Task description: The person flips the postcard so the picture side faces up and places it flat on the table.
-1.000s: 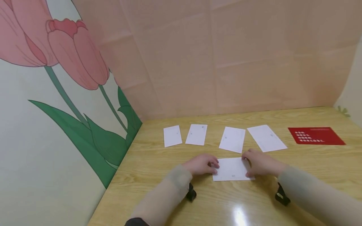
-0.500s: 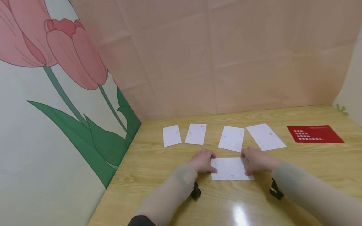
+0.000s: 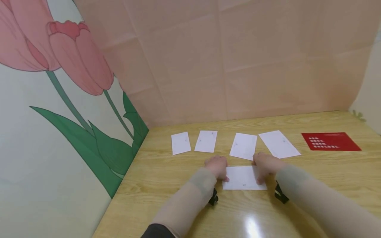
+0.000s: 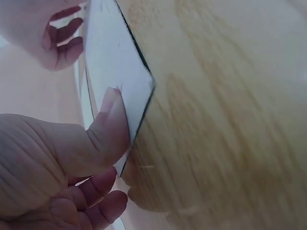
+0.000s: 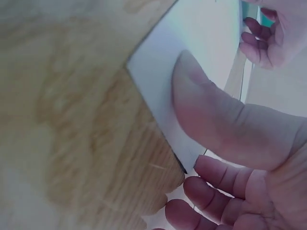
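Nearest white card (image 3: 241,178) is gripped at its short ends by left hand (image 3: 217,167) and right hand (image 3: 266,164); could be buckled if ends are pushed together.

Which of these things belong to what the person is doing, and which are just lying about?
In the job:
Near white card, held at both ends
Left hand, at the card's left end
Right hand, at its right end

Probably lying about:
Red card, untouched at far right
Four white cards, in a rough row behind; looking similar, they may belong too
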{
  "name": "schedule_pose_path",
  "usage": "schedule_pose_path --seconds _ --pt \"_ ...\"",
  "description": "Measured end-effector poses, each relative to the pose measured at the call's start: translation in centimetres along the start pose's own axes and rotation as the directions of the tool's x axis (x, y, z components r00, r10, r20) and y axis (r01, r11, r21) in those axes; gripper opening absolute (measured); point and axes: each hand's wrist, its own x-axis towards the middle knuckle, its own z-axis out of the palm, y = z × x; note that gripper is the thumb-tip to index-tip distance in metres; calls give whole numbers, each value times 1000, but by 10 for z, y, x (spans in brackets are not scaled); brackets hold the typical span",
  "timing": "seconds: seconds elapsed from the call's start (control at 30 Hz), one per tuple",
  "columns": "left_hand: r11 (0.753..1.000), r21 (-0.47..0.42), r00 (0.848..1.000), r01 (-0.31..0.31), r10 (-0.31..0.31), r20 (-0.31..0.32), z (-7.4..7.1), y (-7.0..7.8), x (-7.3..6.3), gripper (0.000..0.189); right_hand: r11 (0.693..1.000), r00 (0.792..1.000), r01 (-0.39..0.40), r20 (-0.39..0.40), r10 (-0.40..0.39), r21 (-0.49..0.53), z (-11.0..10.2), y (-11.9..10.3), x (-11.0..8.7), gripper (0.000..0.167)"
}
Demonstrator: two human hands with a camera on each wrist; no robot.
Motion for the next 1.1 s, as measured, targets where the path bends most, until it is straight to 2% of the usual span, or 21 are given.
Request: schedule_pose_path --seconds 0.13,0.4,0.67,0.83,1.1 --pt "1000 26 1000 6 -6 12 -3 2 1 50 1000 1000 0 4 0 7 -2 0 3 59" --pt "999 30 999 20 -21 35 -2 3 6 50 998 1000 24 -5 -24 -53 -3 -2 6 61" --pt "999 34 998 36 -38 55 -4 6 6 51 1000 1000 1 2 -1 -29 -5 -3 4 60" --pt "999 39 998 39 -41 51 -6 8 4 52 999 1000 -4 8 4 -34 -6 -3 5 58" --pt "998 47 998 43 -45 46 -1 6 9 52 999 1000 -3 11 3 -32 -6 -4 6 60"
